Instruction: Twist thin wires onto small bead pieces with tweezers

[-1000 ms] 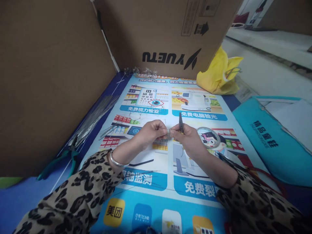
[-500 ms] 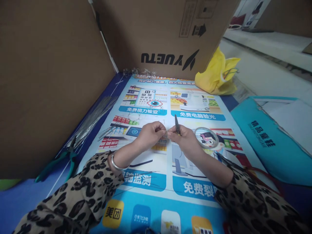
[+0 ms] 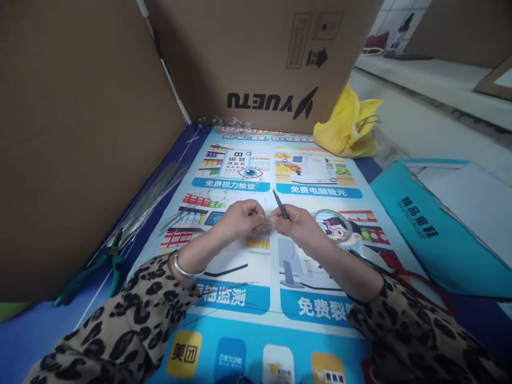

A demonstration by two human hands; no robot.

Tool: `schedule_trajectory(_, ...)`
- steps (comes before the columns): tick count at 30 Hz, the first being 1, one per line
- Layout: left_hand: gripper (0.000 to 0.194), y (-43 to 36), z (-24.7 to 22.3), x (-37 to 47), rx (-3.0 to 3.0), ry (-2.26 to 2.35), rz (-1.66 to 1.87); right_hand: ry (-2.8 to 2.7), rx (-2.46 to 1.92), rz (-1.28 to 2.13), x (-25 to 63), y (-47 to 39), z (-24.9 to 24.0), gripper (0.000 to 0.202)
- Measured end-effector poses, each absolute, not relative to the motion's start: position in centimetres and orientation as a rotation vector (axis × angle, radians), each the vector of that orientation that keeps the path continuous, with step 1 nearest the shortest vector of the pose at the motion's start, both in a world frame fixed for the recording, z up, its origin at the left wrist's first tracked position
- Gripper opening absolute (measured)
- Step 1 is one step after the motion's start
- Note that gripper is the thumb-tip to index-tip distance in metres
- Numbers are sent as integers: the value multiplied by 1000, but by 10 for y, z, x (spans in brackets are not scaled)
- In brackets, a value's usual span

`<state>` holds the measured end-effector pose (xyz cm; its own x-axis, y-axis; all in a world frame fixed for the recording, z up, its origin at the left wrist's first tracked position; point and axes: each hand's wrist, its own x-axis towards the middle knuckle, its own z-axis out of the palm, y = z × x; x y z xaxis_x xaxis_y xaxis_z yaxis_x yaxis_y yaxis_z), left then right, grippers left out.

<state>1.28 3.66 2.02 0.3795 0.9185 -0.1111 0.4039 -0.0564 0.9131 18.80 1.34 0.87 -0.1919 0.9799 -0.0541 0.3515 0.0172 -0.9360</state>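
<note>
My left hand (image 3: 247, 217) is closed in a pinch over the printed sheet (image 3: 276, 250). Its fingertips meet those of my right hand (image 3: 295, 221) around a small, thin, clear or wire-like piece (image 3: 264, 226), too fine to make out fully. A slim dark pointed tool (image 3: 280, 204) juts up and to the left from my right hand, its lower part hidden by the fingers. Just beyond the right wrist lies a clear round coil (image 3: 349, 230). Several fine wires (image 3: 180, 216) are on the sheet left of my hands.
Teal-handled pliers (image 3: 110, 261) and a bundle of silvery wires (image 3: 154, 194) lie at left. Cardboard panels (image 3: 264, 58) stand left and behind, with small wire pieces (image 3: 226, 124) at their foot. Right are a yellow bag (image 3: 346, 130), a blue shoebox (image 3: 424, 229) and red-handled scissors (image 3: 430, 285).
The dark tool in my right hand has tilted further left. Both hands stay together at the small piece. The whole view has shifted slightly.
</note>
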Motion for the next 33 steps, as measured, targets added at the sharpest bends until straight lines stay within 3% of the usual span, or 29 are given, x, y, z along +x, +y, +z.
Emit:
schedule_trajectory(6,10,52,31,-12,1921,1344,385,-2048,-1755,665,202,16,27,23)
schedule_trajectory(15,17,61,27,-21,2130,1381,87,-2562,-1862,-5,207,18,29,33)
schedule_trajectory(33,14,65,19,-25,2313,1334,53,-2869,-1626,-206,202,4,42,21)
